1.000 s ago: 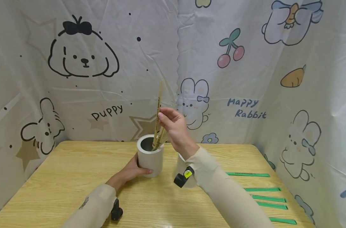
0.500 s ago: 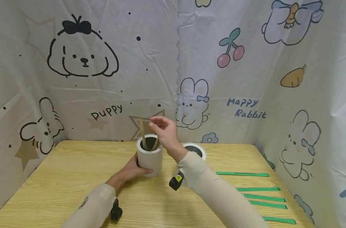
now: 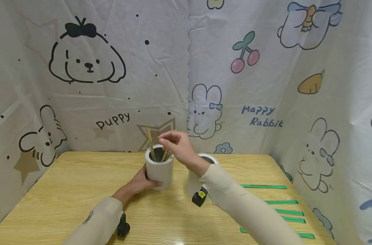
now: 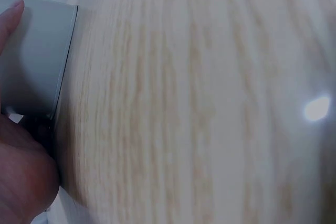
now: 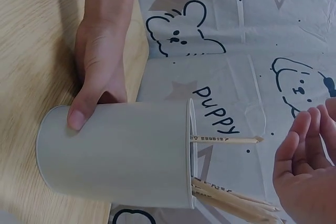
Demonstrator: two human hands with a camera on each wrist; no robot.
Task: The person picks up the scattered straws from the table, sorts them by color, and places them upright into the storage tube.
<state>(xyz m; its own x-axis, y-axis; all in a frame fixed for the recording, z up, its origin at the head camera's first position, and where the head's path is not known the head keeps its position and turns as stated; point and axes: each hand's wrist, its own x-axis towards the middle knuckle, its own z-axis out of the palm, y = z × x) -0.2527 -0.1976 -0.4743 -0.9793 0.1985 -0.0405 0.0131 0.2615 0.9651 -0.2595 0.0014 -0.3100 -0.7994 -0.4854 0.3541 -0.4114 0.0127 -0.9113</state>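
My left hand (image 3: pixel 140 182) grips a white cylindrical cup (image 3: pixel 161 173) that stands upright on the table, its thumb across the cup's front. Out of the cup's mouth rises one thin tan printed stick (image 3: pixel 151 144) with a slanted tip, leaning left. Several similar sticks (image 5: pixel 228 198) lean together at the other side of the rim. Above that bunch hovers my right hand (image 3: pixel 180 148), fingers loosely bent. In the right wrist view, nothing shows between the visible fingers. Only part of the left hand and the cup appear in the left wrist view.
Another white cup (image 3: pixel 192 180) stands just right of the held one, partly behind my right wrist. Several flat green strips (image 3: pixel 265 186) lie on the wooden table (image 3: pixel 81 177) at the right, some partly covered by my right sleeve. A printed cloth hangs behind.
My right hand was holding a tall tan stick over the cup. It let the stick go inside, where it leans left, then came down near the bunch. The left hand keeps holding the cup.
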